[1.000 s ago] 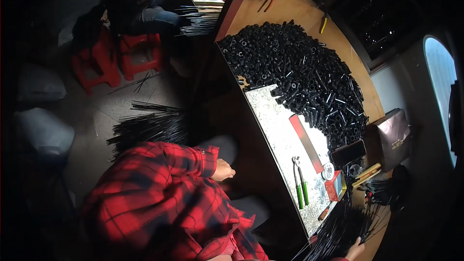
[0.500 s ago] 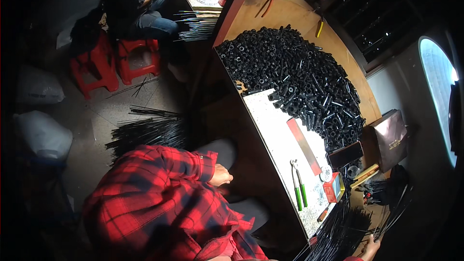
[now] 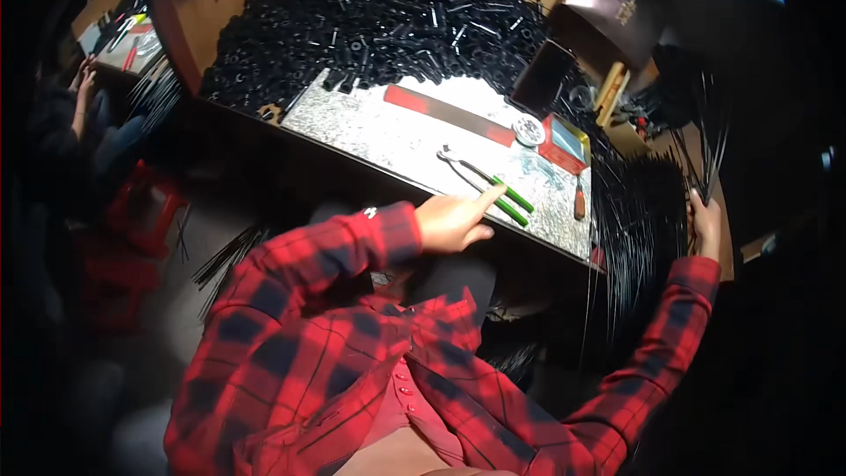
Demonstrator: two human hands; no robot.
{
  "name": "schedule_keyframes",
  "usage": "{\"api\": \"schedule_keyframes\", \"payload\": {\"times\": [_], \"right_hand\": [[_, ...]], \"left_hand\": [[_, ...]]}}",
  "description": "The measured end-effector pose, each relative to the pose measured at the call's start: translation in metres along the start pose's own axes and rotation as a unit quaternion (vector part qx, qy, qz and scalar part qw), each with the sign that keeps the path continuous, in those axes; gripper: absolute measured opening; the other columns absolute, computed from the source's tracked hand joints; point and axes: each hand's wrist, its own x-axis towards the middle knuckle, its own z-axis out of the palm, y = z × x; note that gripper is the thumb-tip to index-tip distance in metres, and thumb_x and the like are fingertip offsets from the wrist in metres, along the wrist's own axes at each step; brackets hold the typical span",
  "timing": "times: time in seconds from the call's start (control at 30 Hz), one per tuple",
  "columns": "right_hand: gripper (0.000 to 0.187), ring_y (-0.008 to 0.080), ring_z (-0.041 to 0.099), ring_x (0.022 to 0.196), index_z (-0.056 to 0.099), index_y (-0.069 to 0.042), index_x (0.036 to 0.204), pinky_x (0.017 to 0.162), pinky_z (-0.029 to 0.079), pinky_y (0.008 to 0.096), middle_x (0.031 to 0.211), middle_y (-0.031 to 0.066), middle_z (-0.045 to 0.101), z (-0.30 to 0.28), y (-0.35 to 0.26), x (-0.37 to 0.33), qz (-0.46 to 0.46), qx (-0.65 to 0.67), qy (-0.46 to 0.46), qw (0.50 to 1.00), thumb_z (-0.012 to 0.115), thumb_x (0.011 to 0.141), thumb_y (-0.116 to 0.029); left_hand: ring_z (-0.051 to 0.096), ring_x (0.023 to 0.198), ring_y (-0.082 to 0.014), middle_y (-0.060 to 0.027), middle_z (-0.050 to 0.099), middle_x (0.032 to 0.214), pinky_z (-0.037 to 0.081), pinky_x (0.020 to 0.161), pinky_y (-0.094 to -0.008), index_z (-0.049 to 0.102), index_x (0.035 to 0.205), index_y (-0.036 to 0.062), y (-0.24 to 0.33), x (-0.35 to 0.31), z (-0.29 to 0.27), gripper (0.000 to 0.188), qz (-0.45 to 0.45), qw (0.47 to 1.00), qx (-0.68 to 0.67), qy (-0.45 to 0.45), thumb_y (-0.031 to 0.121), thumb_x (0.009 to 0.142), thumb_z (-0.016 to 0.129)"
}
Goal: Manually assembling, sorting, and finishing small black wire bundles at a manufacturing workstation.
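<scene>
My left hand (image 3: 451, 222) is at the near edge of the bright worktop (image 3: 379, 141), index finger stretched out and thumb apart. The fingertip lies by the green handles of the pincers (image 3: 483, 185); I cannot tell whether it touches them. Nothing shows in that hand. At the far right, my right hand (image 3: 706, 222) is closed around several thin black rods (image 3: 708, 159), which fan upward from it. Just left of it lies a thick bundle of similar dark rods (image 3: 630, 211), hanging over the worktop's right end.
Short black tubes (image 3: 379, 22) are heaped behind the worktop. On it lie a red-and-dark flat bar (image 3: 449, 115), a round white disc (image 3: 529, 130), a red box (image 3: 562, 146) and a wooden-handled tool (image 3: 579, 200). Behind are a phone-like slab (image 3: 543, 78) and brown bag (image 3: 608, 13). A co-worker (image 3: 75, 128) sits far left.
The view has turned toward the right. My left hand has moved from above my lap to beside the pincers. My right hand, still gripping rods, now shows with its whole forearm.
</scene>
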Motion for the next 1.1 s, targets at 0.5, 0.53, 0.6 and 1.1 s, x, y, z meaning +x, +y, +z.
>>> {"api": "schedule_keyframes", "payload": {"times": [0.5, 0.53, 0.6, 1.1], "right_hand": [[0.017, 0.0022, 0.042, 0.056, 0.053, -0.004, 0.088, 0.048, 0.033, 0.0173, 0.067, -0.0033, 0.051, 0.057, -0.110, -0.139, -0.208, 0.202, -0.116, 0.950, 0.060, 0.088, -0.020], [0.018, 0.0019, 0.042, 0.055, 0.052, -0.004, 0.088, 0.047, 0.031, 0.0168, 0.066, -0.0037, 0.051, 0.068, -0.116, -0.144, -0.207, 0.220, -0.140, 0.943, 0.060, 0.089, -0.021], [0.020, 0.0027, 0.044, 0.055, 0.052, -0.004, 0.086, 0.047, 0.033, 0.0174, 0.066, -0.0026, 0.052, 0.086, -0.128, -0.155, -0.186, 0.253, -0.207, 0.927, 0.060, 0.089, -0.022], [0.025, 0.0029, 0.040, 0.047, 0.051, -0.008, 0.077, 0.041, 0.030, 0.0179, 0.060, -0.0025, 0.049, 0.168, -0.191, -0.200, -0.222, 0.273, -0.417, 0.838, 0.051, 0.093, -0.027]], "left_hand": [[0.057, 0.080, -0.0323, -0.0151, 0.060, 0.089, 0.046, 0.072, -0.0384, 0.057, 0.102, 0.0011, 0.058, 0.015, -0.034, 0.030, 0.101, 0.980, 0.046, 0.166, 0.019, 0.079, 0.065], [0.056, 0.079, -0.0310, -0.0144, 0.059, 0.090, 0.045, 0.071, -0.0371, 0.057, 0.101, 0.0010, 0.058, 0.018, -0.045, 0.030, 0.110, 0.968, 0.060, 0.218, 0.017, 0.078, 0.066], [0.055, 0.078, -0.0284, -0.0130, 0.058, 0.090, 0.045, 0.070, -0.0344, 0.057, 0.101, 0.0009, 0.054, 0.021, -0.059, 0.030, 0.125, 0.935, 0.091, 0.318, 0.013, 0.076, 0.068], [0.055, 0.097, -0.0214, -0.0113, 0.057, 0.103, 0.042, 0.086, -0.0306, 0.050, 0.116, 0.0012, 0.033, -0.012, -0.097, 0.038, 0.000, 0.870, -0.334, 0.363, 0.017, 0.084, 0.062]]}}
